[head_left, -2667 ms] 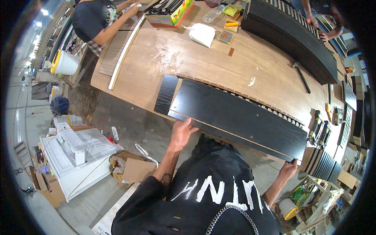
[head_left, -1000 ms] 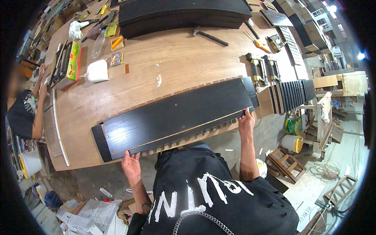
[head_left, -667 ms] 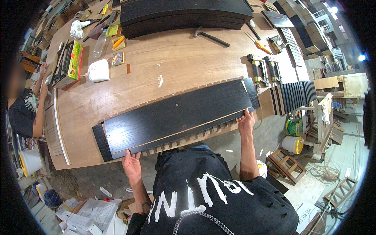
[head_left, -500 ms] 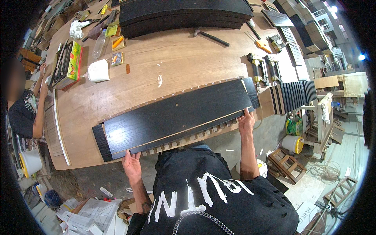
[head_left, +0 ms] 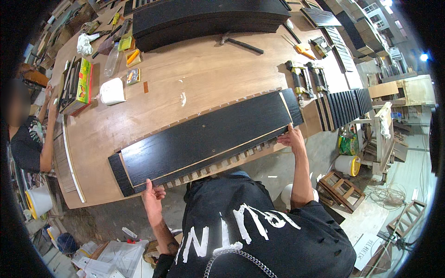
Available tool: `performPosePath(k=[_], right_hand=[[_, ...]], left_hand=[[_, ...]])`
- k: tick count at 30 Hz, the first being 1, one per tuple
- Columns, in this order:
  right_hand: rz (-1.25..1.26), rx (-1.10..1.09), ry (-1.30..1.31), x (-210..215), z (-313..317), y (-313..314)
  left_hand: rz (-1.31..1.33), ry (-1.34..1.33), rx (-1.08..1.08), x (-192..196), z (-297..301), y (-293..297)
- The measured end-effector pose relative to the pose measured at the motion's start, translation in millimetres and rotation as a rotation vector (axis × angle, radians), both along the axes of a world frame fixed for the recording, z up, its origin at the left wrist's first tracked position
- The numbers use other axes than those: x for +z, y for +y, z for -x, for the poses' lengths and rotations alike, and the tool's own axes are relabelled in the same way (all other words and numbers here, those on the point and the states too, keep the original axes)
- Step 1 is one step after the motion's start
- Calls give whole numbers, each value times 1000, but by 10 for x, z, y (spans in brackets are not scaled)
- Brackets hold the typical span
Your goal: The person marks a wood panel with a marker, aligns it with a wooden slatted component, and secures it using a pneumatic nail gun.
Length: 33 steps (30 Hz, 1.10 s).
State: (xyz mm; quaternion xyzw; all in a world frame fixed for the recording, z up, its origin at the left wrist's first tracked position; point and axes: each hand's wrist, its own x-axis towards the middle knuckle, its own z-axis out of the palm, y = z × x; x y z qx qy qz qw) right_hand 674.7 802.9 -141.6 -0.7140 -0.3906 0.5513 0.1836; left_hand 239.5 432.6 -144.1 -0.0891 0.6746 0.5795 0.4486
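A long black wood-grain panel (head_left: pixel 208 132) lies slanted along the near edge of the worktable, between a short black end piece (head_left: pixel 121 175) at the left and another (head_left: pixel 292 106) at the right. Two small round holes show in its face, and a pale line runs along its near side. At its near left corner, my left hand (head_left: pixel 153 198) has the thumb on the edge and the fingers lower down. My right hand (head_left: pixel 293 139) grips the near right corner, thumb on top, fingers along the edge below. Notched wooden blocks (head_left: pixel 218 166) show under the near edge.
A stack of black boards (head_left: pixel 208 25) stands at the back, a hammer (head_left: pixel 243 45) before it. Two nail guns (head_left: pixel 301 78) lie right, near black slats (head_left: pixel 347 109). A white bottle (head_left: pixel 112 91) and a colourful box (head_left: pixel 79 88) stand left, near another person (head_left: pixel 30 139).
My left fingers have loosened slightly from the panel's edge, and my right fingers have turned leftward along it. More of the pale gap at the panel's left end shows. The view has shifted slightly.
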Motion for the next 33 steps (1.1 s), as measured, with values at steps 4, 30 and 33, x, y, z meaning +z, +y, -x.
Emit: performPosePath(k=[4,30,33], right_hand=[[33,25,-62,-33,-4,68],[-864,434,-851,-506,503,1040],[-740,470,-897,-630,610,1073]], left_hand=[[148,49,-8,0,18,30],[824,1187,-297,-162,811,894],[986,1118,-332,-283,849,918]])
